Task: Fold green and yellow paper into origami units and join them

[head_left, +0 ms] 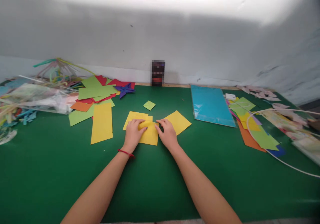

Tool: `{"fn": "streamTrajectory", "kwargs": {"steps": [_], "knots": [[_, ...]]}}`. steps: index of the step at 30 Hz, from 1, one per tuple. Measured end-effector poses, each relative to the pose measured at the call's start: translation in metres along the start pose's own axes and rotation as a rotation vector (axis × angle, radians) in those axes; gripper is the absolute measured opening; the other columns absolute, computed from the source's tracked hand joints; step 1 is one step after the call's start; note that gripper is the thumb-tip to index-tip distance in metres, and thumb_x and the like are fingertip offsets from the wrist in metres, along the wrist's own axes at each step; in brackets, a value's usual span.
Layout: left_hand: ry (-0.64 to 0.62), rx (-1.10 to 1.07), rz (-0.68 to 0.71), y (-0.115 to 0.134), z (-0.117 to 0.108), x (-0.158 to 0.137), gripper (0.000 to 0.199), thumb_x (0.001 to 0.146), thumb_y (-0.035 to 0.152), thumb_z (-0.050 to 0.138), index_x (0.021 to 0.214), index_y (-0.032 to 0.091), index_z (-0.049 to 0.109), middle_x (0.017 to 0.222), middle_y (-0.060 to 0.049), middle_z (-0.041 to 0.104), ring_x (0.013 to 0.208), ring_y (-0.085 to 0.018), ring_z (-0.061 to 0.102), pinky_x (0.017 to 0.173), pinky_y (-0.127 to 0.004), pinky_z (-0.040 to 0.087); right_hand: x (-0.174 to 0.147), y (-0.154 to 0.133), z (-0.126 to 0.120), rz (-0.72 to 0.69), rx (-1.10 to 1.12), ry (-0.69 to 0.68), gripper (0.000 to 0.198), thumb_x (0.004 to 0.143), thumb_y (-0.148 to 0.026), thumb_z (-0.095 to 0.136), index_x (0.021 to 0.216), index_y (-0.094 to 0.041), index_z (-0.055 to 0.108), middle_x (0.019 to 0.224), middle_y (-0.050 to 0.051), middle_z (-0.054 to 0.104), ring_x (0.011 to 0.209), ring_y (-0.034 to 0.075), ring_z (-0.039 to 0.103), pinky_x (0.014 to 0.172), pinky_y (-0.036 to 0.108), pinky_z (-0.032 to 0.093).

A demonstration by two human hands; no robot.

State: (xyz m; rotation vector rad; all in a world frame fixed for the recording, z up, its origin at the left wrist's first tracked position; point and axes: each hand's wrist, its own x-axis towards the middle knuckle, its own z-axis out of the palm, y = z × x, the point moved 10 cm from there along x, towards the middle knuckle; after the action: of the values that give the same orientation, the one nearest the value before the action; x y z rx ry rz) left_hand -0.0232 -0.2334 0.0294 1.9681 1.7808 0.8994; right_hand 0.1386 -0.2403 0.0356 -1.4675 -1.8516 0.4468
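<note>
A square of yellow paper [149,136] lies on the green table, its far edge curling up in a fold. My left hand [133,134] pinches the left part of that fold, thumb and fingers over the paper. At the right end of the fold, the thumb and fingertips of my right hand [167,133] grip the paper's edge. Another yellow sheet [136,116] lies partly hidden behind my left hand. Beyond my right hand rests a turned yellow square [178,121]. A small folded green paper square [149,105] sits farther back.
A yellow strip [102,123] lies left, near piled coloured sheets [97,92] and a purple paper star [124,90]. A blue packet [212,105] lies right, beside more papers [250,127] and a looping white cord [287,163]. A pixelated dark object [157,73] stands against the wall.
</note>
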Motion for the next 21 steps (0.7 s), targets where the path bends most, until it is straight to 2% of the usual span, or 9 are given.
{"fn": "streamTrajectory", "kwargs": {"steps": [3,6,8,10,11,14,17,19,21], "knots": [[-0.031,-0.101,0.028,0.010,0.003,-0.001,0.021,0.078,0.022,0.057,0.098,0.022,0.061,0.097,-0.005,0.060,0.092,-0.022,0.056,0.081,-0.037,0.047,-0.003,0.006,-0.003,0.013,0.112,0.009,0.029,0.084,-0.032,0.050,0.109,-0.021,0.059,0.114,0.010,0.057,0.099,0.023,0.054,0.082,0.037,0.047],[-0.003,-0.350,-0.013,0.013,0.001,-0.001,0.026,0.080,0.024,0.055,0.106,0.024,0.057,0.099,-0.004,0.058,0.092,-0.019,0.058,0.079,-0.033,0.050,0.000,0.023,-0.003,0.128,0.255,-0.033,0.036,0.079,-0.037,0.055,0.112,-0.020,0.057,0.099,0.007,0.062,0.075,0.017,0.057,0.064,0.029,0.048],[0.028,-0.525,-0.087,0.009,0.001,-0.002,0.041,0.079,0.027,0.057,0.119,0.026,0.048,0.100,-0.004,0.057,0.092,-0.018,0.059,0.080,-0.032,0.051,0.003,0.030,0.001,0.184,0.352,-0.107,0.028,0.077,-0.043,0.056,0.088,-0.019,0.063,0.072,0.000,0.060,0.060,0.013,0.052,0.054,0.025,0.043],[0.009,-0.645,-0.147,0.008,0.007,-0.003,0.055,0.078,0.030,0.059,0.129,0.027,0.038,0.098,-0.004,0.057,0.090,-0.017,0.060,0.079,-0.032,0.052,0.004,0.036,0.001,0.237,0.474,-0.136,0.032,0.076,-0.048,0.055,0.065,-0.018,0.057,0.054,-0.004,0.049,0.050,0.011,0.046,0.047,0.022,0.038],[-0.018,-0.677,-0.164,0.008,0.011,-0.004,0.057,0.079,0.031,0.058,0.132,0.026,0.036,0.096,-0.004,0.058,0.089,-0.017,0.061,0.078,-0.032,0.052,0.005,0.040,-0.001,0.272,0.539,-0.117,0.035,0.076,-0.050,0.055,0.061,-0.018,0.053,0.050,-0.006,0.045,0.047,0.010,0.043,0.045,0.022,0.035],[-0.092,-0.694,-0.205,0.007,0.021,-0.007,0.058,0.081,0.035,0.055,0.134,0.022,0.036,0.085,-0.003,0.062,0.084,-0.019,0.063,0.074,-0.033,0.054,0.003,0.052,-0.006,0.374,0.681,-0.031,0.035,0.075,-0.050,0.057,0.062,-0.019,0.048,0.045,-0.008,0.041,0.039,0.007,0.038,0.041,0.020,0.030],[-0.125,-0.662,-0.226,0.005,0.024,-0.009,0.060,0.084,0.038,0.052,0.138,0.020,0.032,0.083,-0.004,0.066,0.079,-0.020,0.065,0.068,-0.033,0.056,0.000,0.054,-0.005,0.427,0.744,-0.042,0.033,0.075,-0.049,0.059,0.064,-0.019,0.047,0.044,-0.009,0.043,0.036,0.007,0.039,0.038,0.019,0.027],[-0.130,-0.633,-0.191,0.007,0.020,-0.008,0.059,0.087,0.037,0.046,0.141,0.022,0.025,0.097,-0.007,0.066,0.089,-0.021,0.065,0.074,-0.034,0.055,-0.001,0.053,-0.005,0.458,0.766,-0.056,0.033,0.076,-0.048,0.059,0.066,-0.019,0.047,0.043,-0.009,0.044,0.034,0.007,0.038,0.035,0.019,0.024],[-0.150,-0.554,-0.068,0.018,0.013,-0.007,0.055,0.089,0.036,0.043,0.140,0.025,0.025,0.122,-0.010,0.057,0.111,-0.022,0.056,0.089,-0.036,0.050,-0.002,0.053,-0.007,0.482,0.775,-0.047,0.033,0.077,-0.048,0.058,0.065,-0.020,0.045,0.041,-0.009,0.043,0.032,0.006,0.037,0.033,0.019,0.023]]}}
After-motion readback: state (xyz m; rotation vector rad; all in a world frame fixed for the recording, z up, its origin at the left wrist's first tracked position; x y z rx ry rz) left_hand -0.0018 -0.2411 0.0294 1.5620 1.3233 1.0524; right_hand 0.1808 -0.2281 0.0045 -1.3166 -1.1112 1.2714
